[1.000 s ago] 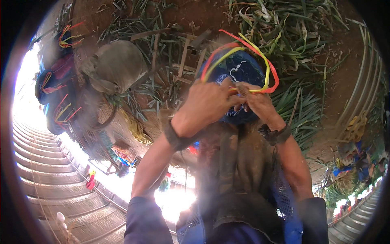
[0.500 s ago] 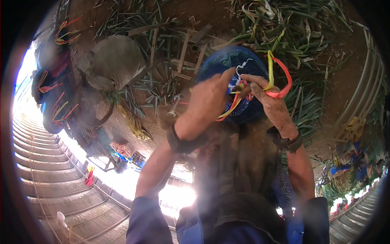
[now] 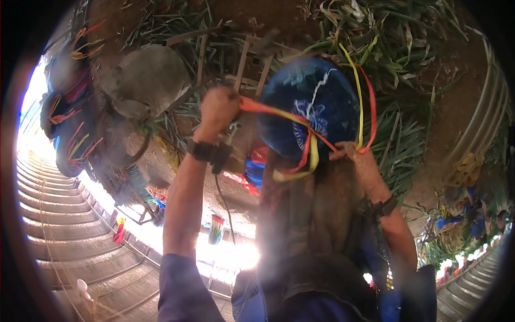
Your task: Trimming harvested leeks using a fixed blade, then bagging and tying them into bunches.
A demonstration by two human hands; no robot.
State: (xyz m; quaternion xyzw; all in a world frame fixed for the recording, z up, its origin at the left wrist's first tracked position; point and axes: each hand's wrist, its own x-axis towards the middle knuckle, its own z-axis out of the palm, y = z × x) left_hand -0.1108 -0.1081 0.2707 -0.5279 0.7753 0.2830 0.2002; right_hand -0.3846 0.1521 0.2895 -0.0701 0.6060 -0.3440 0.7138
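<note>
A round blue plastic-covered bundle (image 3: pixel 279 123) with a white printed pattern stands in front of my legs. A twisted white string (image 3: pixel 320 86) lies across its top. My left hand (image 3: pixel 220 110) is a fist left of the bundle, holding one end of a red and yellow ribbon (image 3: pixel 273 110) pulled taut across it. My right hand (image 3: pixel 354 153), at the bundle's right edge, pinches the ribbon's other part. From that hand a yellow and red loop rises, and further loose ends hang over the bundle's near edge. Both wrists wear dark bands.
Cut green leaves (image 3: pixel 381 48) lie heaped at the far right. A grey-green sack (image 3: pixel 150 80) sits at the left beside wooden slats (image 3: pixel 242 67). Dark bundles with coloured ribbons (image 3: pixel 70 142) stand at the far left. Bent poles (image 3: pixel 477 112) curve along the right.
My left hand has moved left, away from the bundle's middle, stretching the ribbon. My right hand has come down nearer to me. The bundle's top shows more.
</note>
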